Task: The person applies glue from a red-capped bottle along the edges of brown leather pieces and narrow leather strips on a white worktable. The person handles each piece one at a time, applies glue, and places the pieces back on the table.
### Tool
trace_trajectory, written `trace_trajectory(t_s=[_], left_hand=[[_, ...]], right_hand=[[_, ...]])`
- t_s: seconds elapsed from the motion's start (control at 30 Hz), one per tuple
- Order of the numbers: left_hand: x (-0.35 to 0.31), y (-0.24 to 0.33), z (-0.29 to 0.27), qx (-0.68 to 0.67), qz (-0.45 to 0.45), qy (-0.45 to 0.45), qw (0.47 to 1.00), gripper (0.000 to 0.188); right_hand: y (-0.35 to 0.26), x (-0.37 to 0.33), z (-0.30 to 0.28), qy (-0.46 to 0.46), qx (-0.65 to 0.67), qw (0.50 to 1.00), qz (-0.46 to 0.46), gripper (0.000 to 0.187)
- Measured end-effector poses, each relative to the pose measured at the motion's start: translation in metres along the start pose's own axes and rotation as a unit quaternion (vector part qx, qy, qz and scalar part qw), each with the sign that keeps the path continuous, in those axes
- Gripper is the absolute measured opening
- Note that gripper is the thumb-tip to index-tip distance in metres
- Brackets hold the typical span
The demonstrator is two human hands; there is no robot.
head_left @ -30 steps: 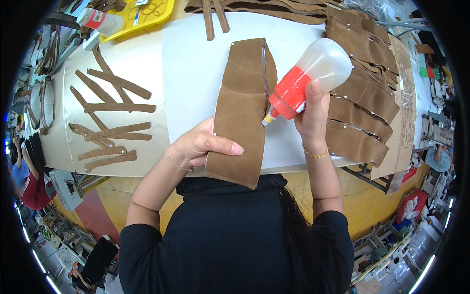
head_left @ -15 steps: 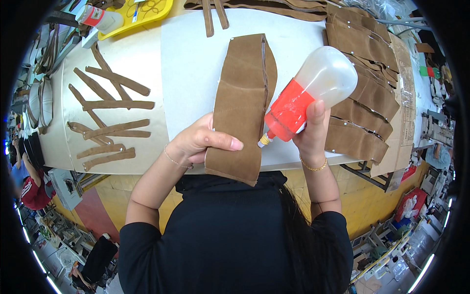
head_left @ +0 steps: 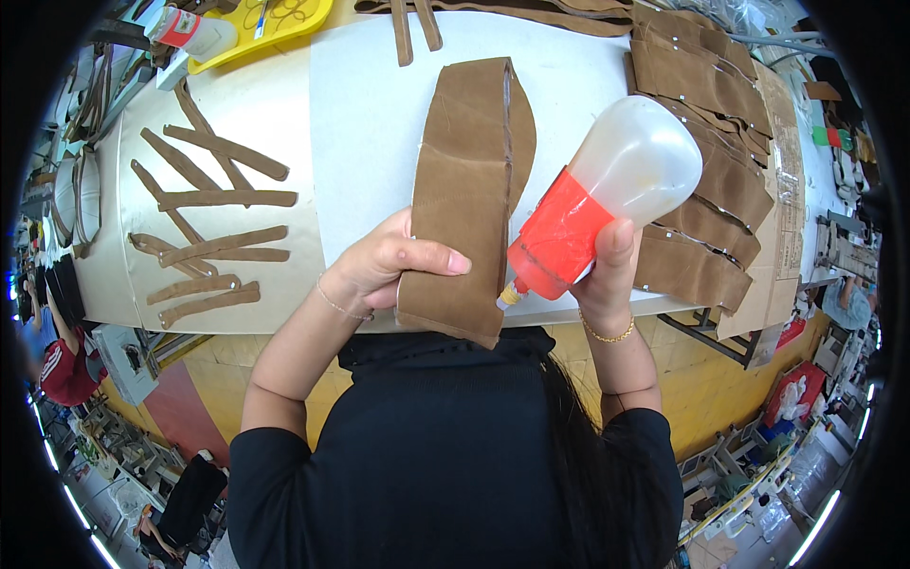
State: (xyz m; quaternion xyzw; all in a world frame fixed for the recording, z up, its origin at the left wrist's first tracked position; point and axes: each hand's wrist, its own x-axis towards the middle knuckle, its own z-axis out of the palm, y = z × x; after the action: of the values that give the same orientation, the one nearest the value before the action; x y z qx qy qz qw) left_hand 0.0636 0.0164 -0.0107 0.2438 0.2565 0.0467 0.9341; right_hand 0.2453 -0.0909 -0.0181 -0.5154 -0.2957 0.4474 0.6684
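My left hand (head_left: 398, 266) grips a long brown suede-like panel (head_left: 462, 190) near its lower end, thumb on top and fingers hidden beneath. The panel looks folded, with a slit between layers running along its right side. In my right hand (head_left: 611, 270) is a translucent squeeze bottle (head_left: 633, 156) with a red band, tilted so its nozzle points down and left. The yellowish nozzle tip (head_left: 509, 296) is at the panel's right edge, near the bottom; whether it touches is hard to tell.
Several narrow brown strips (head_left: 227, 198) lie crossed on the table's left side. Overlapping brown panels (head_left: 706, 180) are stacked on cardboard (head_left: 785, 190) at the right. A yellow tray (head_left: 308, 21) and a white bottle with a red label (head_left: 194, 33) stand at the far left.
The bottle's nozzle has slid a little down along the panel's right edge. The panel has shifted slightly up, away from me, with my left hand still holding it.
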Motion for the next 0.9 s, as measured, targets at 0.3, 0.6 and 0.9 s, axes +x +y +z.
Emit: trace_trajectory(t_s=[0.3,0.6,0.9], left_hand=[[0.003,-0.003,-0.006,-0.136,-0.022,0.022,0.99,0.052],[-0.005,-0.001,-0.001,0.064,-0.02,-0.009,0.998,0.057],[-0.013,0.004,0.001,0.068,-0.028,-0.017,0.997,0.057]], right_hand=[[-0.011,0.016,-0.009,0.026,0.067,0.997,0.009,0.068],[-0.004,0.058,-0.018,0.065,-0.023,0.993,-0.091,0.051],[-0.005,0.077,-0.01,0.027,-0.092,0.991,-0.092,0.052]])
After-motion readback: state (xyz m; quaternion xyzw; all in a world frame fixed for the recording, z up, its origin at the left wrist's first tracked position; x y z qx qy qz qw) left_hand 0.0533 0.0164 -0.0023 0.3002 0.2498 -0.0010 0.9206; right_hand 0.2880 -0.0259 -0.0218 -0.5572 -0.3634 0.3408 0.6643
